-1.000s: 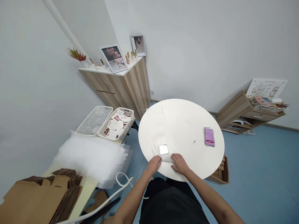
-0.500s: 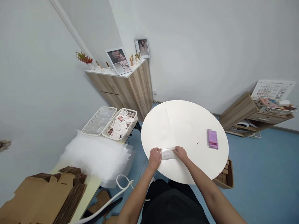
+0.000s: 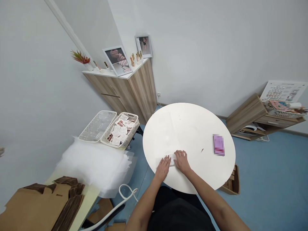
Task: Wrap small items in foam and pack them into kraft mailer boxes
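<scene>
A small flat packet in translucent wrap (image 3: 171, 162) lies near the front edge of the round white table (image 3: 202, 128). My left hand (image 3: 163, 167) lies flat across its left part, fingers stretched out and pressing down. At its right end is my right hand (image 3: 182, 162), with curved fingers and the thumb against the packet. What is inside the wrap is too blurred to make out. A thin, see-through sheet (image 3: 166, 128) spreads over the table beyond the hands.
A blurred purple item (image 3: 218, 145) lies on the table's right side. To the left are a basket of cards (image 3: 131, 138), another white basket (image 3: 83, 134), stacked translucent sheets (image 3: 93, 163) and folded cardboard boxes (image 3: 36, 205). A carton (image 3: 237, 183) stands under the table's right edge.
My left hand has moved from the packet's left edge onto its top and flattened. My right hand has gone from a pinch at the right end to curved fingers there.
</scene>
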Demonstrator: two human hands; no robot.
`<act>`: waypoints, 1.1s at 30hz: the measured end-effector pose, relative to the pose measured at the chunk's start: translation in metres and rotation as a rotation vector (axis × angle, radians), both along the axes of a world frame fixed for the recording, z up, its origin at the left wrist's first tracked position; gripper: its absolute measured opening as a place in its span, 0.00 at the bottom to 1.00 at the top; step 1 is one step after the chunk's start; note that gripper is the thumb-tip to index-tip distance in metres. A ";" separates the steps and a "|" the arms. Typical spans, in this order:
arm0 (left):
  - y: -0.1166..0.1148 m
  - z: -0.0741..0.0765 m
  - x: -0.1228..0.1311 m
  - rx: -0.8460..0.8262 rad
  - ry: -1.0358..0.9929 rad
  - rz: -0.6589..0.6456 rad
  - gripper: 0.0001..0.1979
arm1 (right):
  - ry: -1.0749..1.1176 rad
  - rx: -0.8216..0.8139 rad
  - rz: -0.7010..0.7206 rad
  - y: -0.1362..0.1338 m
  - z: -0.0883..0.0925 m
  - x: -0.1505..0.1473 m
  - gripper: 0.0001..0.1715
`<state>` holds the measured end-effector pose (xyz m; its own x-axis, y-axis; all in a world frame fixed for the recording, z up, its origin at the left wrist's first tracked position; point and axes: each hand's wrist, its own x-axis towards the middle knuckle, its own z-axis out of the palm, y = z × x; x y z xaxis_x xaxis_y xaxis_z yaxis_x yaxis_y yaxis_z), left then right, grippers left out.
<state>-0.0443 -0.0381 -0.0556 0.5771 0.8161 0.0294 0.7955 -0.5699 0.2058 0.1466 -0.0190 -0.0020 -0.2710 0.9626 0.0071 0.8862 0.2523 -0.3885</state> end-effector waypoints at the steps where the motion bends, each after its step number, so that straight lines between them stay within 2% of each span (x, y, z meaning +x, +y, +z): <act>1: 0.003 0.001 -0.001 -0.009 0.000 -0.008 0.35 | 0.020 0.008 0.101 -0.005 -0.001 -0.002 0.25; 2: 0.006 0.001 -0.002 -0.021 -0.003 -0.018 0.35 | 0.032 0.010 0.177 -0.009 -0.003 -0.004 0.27; 4: 0.011 0.003 -0.003 -0.043 -0.019 -0.037 0.37 | 0.030 0.010 0.243 -0.014 -0.009 -0.007 0.31; 7: 0.017 0.006 -0.007 -0.077 -0.072 -0.045 0.38 | 0.007 0.001 0.247 -0.012 -0.018 -0.010 0.32; 11: 0.022 0.012 -0.012 -0.138 -0.150 0.016 0.32 | -0.015 -0.034 0.259 0.001 -0.022 -0.010 0.30; 17: 0.025 0.026 -0.020 -0.090 -0.236 0.018 0.22 | 0.045 -0.090 0.243 0.009 -0.013 -0.006 0.27; 22: 0.028 0.041 -0.028 -0.208 -0.311 0.114 0.12 | 0.030 -0.226 0.171 0.018 0.005 -0.005 0.18; 25: 0.041 0.047 -0.030 -0.281 -0.348 0.175 0.10 | 0.004 -0.305 0.128 0.034 0.013 -0.009 0.14; 29: 0.066 0.050 -0.029 -0.281 -0.306 0.207 0.10 | -0.049 -0.287 0.118 0.059 0.015 -0.016 0.12; 33: 0.084 0.050 -0.028 -0.331 -0.263 0.264 0.10 | -0.043 -0.308 0.101 0.076 0.011 -0.019 0.17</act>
<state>-0.0727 0.0464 -0.0060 0.3572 0.9236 -0.1389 0.8008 -0.2263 0.5546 0.1274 0.0570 0.0094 -0.3586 0.8861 -0.2937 0.8799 0.2158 -0.4233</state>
